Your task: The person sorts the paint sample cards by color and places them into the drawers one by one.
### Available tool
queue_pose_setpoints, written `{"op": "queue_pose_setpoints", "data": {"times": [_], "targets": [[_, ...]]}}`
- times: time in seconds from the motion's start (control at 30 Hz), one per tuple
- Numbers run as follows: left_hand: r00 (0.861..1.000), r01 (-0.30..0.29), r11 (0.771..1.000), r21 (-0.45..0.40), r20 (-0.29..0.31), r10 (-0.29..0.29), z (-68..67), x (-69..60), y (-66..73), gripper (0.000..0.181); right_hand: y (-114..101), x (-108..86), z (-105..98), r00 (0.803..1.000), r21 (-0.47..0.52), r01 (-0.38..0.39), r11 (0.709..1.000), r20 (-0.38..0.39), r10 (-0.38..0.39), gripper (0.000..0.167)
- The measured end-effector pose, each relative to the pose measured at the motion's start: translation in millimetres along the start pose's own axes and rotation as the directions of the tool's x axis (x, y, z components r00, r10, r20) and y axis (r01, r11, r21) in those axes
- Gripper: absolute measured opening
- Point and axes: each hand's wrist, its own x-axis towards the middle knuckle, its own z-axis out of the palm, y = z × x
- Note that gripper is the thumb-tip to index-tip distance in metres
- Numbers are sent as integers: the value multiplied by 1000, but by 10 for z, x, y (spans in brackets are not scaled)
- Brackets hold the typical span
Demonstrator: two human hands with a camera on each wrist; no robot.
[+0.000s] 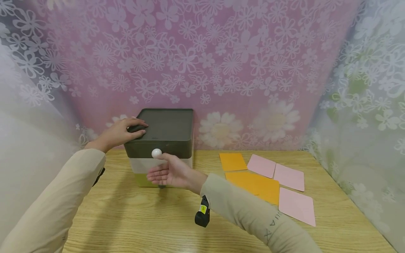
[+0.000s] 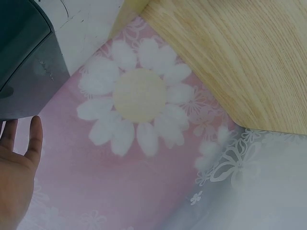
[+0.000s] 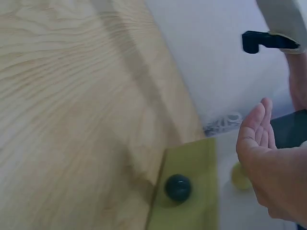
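Note:
A small three-tier drawer box [image 1: 167, 123] stands against the backdrop, dark grey on top, white in the middle and green at the bottom. My left hand [image 1: 118, 131] rests on the left edge of its dark lid; in the left wrist view only some fingers show, by the box's edge. My right hand [image 1: 174, 172] is in front of the drawers, fingers extended and thumb tip at the white knob [image 1: 156, 153] of the top drawer; whether it touches cannot be told. The right wrist view shows a yellow knob [image 3: 241, 176] and a dark knob [image 3: 178, 187] on the lower drawers.
Orange sheets [image 1: 253, 182] and several pink square cards [image 1: 297, 205] lie on the wooden table [image 1: 142, 225] to the right. A flowered pink curtain [image 1: 202, 63] hangs right behind the box, with pale curtains at both sides.

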Motion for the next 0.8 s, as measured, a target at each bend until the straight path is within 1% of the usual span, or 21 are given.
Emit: {"op": "queue_pose_setpoints", "data": {"times": [0.1, 0.17, 0.23, 0.33, 0.43, 0.5, 0.63, 0.8], "targets": [[1000, -1, 1000, -5, -7, 1, 4, 6, -16, 44, 139, 28, -56, 999, -37, -51, 998, -15, 50, 59], [1000, -1, 1000, -7, -17, 1, 9, 12, -22, 43, 216, 69, -95, 997, -50, -68, 996, -38, 66, 60], [1000, 2, 1000, -14, -22, -2, 15, 17, -29, 42, 271, 122, -126, 995, -33, -74, 997, -64, 72, 61], [1000, 0, 1000, -13, -23, 0, 22, 18, -32, 42, 319, 211, -153, 993, 3, -46, 999, -106, 46, 58], [1000, -2, 1000, -14, -21, 2, 26, 22, -38, 42, 339, 292, -157, 990, 53, -5, 999, -144, 13, 51], [1000, -2, 1000, -14, -22, 1, 26, 26, -39, 42, 348, 321, -151, 987, 71, 21, 997, -163, -9, 47], [1000, -3, 1000, -6, -27, 3, 23, 32, -46, 41, 379, 297, -112, 983, 83, 48, 995, -183, -32, 44], [999, -11, 1000, -3, -32, 11, 20, 33, -55, 41, 496, 119, -11, 983, 30, 47, 998, -180, -41, 46]]}}
